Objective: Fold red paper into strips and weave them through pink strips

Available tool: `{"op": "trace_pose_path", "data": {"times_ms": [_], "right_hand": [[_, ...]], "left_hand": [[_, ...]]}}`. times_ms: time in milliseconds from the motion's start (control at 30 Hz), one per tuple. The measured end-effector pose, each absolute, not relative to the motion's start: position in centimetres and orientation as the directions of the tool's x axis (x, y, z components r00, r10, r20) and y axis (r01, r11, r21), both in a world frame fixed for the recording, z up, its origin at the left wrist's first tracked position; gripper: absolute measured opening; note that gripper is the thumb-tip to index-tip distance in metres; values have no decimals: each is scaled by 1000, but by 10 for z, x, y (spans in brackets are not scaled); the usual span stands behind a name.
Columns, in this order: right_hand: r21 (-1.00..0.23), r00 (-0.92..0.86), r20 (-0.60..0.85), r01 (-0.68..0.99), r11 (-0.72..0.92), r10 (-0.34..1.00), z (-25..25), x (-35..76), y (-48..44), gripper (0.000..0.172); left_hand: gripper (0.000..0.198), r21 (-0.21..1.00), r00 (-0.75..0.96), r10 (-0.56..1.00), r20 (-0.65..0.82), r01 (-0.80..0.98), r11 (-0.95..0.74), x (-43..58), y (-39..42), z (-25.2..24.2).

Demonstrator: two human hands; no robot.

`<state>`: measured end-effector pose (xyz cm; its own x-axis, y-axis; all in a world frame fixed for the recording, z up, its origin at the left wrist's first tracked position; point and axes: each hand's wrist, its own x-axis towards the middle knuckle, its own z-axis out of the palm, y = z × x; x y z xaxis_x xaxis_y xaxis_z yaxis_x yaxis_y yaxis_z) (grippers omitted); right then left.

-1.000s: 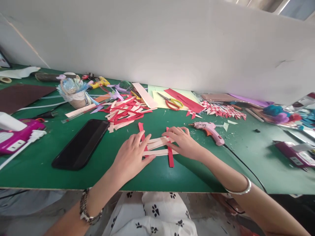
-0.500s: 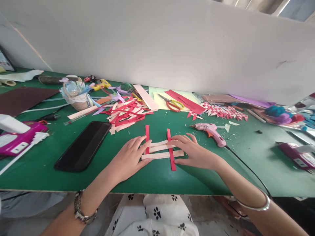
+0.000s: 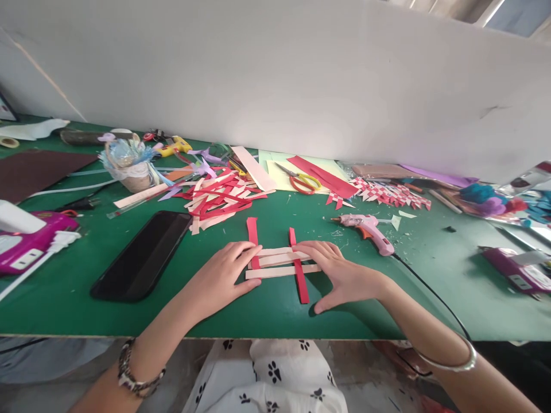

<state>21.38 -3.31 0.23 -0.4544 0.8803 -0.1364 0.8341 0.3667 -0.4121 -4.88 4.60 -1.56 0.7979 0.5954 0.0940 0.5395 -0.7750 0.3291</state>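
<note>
Two red paper strips stand roughly upright on the table, crossed by several pale pink paper strips (image 3: 275,272) in a loose lattice. My left hand (image 3: 224,272) lies at the lattice's left end, its fingertips on the left red strip (image 3: 252,231) and its thumb by the lowest pale strip. Its fingers are stretched out, not gripping. My right hand (image 3: 340,269) rests at the other end with fingers extended over the pale strips near the right red strip (image 3: 302,285). Its thumb is spread wide on the table. The strips' ends are partly hidden under both hands.
A pink glue gun (image 3: 368,229) with a black cord lies right of my right hand. A black phone (image 3: 142,255) lies to the left. Behind are a pile of paper strips (image 3: 219,198), scissors (image 3: 303,180) and woven red-and-white pieces (image 3: 390,192). Purple power strips (image 3: 38,241) sit at the sides.
My right thumb has moved off the right red strip, outward and toward me. The right red strip leans more, and the left one's top has shifted left.
</note>
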Motion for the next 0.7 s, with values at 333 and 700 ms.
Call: {"op": "trace_pose_path", "data": {"times_ms": [333, 700], "right_hand": [[-319, -384, -26, 878, 356, 923, -1, 201, -32, 57], [-349, -374, 7, 868, 353, 927, 5, 203, -29, 51]], "left_hand": [[47, 353, 810, 579, 94, 516, -780, -49, 47, -19], [42, 272, 809, 571, 139, 523, -808, -47, 44, -20]]}}
